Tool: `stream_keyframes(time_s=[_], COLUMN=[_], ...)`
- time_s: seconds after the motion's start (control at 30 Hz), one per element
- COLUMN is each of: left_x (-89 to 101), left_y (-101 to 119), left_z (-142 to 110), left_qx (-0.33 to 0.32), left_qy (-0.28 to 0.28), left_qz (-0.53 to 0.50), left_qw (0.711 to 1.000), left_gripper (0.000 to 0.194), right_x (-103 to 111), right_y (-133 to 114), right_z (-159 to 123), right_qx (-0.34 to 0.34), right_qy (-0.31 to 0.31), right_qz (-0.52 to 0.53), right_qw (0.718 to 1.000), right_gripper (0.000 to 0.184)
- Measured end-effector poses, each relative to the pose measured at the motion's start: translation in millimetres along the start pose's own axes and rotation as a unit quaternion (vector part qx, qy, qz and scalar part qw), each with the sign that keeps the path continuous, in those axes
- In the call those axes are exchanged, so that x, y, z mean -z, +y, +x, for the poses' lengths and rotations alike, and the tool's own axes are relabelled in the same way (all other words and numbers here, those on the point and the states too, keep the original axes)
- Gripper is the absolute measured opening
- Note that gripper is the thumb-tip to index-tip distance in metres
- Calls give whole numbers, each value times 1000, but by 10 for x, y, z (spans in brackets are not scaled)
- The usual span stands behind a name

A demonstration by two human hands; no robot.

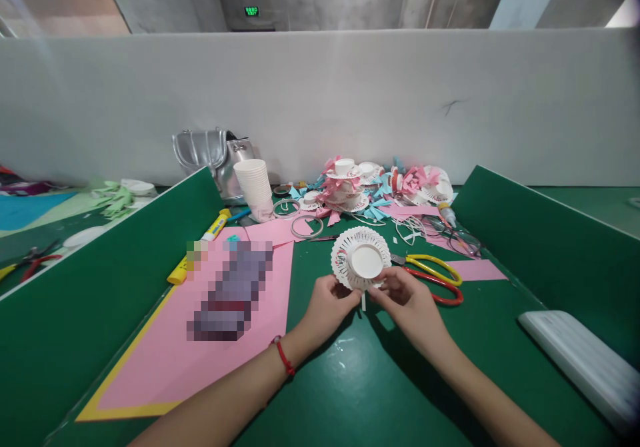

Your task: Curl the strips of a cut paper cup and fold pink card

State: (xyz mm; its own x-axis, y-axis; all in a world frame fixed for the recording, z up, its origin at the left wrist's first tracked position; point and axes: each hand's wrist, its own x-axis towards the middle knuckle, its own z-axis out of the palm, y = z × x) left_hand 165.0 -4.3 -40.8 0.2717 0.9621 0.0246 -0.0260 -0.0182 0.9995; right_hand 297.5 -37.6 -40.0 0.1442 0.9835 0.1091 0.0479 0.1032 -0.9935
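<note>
The fringed cup (368, 262) is white, with small red printed marks on its left side. Beneath it the bench (325, 394) is a plain, glossy green. To the right of the cup, the scissors (434, 279) have one yellow and one red handle. To its left, a pink sheet (150, 360) is edged by a yellow sheet (125, 412); nearer the cup is a red wrist cord (284, 357). Behind the cup, the paper heap (349, 187) mixes white, pink and light blue; left of that, stacked cups (254, 190) are white.
</note>
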Motion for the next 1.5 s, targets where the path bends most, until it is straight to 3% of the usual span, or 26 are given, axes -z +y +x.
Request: stream_keyframes(time_s=[0.3, 0.6, 0.8, 0.93, 1.1, 1.3, 1.4, 1.5], left_x=[-15, -13, -12, -11, -2, 8, 12, 19], left_y=[-15, -18, 36, 86, 102, 70, 46, 15], left_z=[-4, -22, -9, -14, -27, -13, 3, 19], left_qx=[-41, -57, -1, 38, 27, 30, 26, 39], left_qy=[30, 48, 2, -4, -23, -18, -9, -1], left_qz=[51, 104, -13, -69, -59, -31, -57, -92], left_qw=[997, 992, 1000, 997, 998, 999, 998, 995], left_gripper=[9, 3, 12, 15, 12, 11, 8, 8], right_x=[20, 23, 5, -12, -7, -19, 11, 64], right_y=[-146, -209, -101, -72, -56, -64, -73, -62], right_z=[14, -4, -17, -9, -1, -27, -33, -32], right_qx=[-123, -127, -54, -41, -40, 25, 114, 229], right_qy=[-14, -21, -14, 1, 7, -24, -40, -15], right_qz=[72, 37, -7, 11, 9, -77, -173, -303], right_qw=[990, 991, 998, 999, 999, 996, 978, 925], right_gripper=[34, 23, 19, 18, 16, 7, 9, 18])
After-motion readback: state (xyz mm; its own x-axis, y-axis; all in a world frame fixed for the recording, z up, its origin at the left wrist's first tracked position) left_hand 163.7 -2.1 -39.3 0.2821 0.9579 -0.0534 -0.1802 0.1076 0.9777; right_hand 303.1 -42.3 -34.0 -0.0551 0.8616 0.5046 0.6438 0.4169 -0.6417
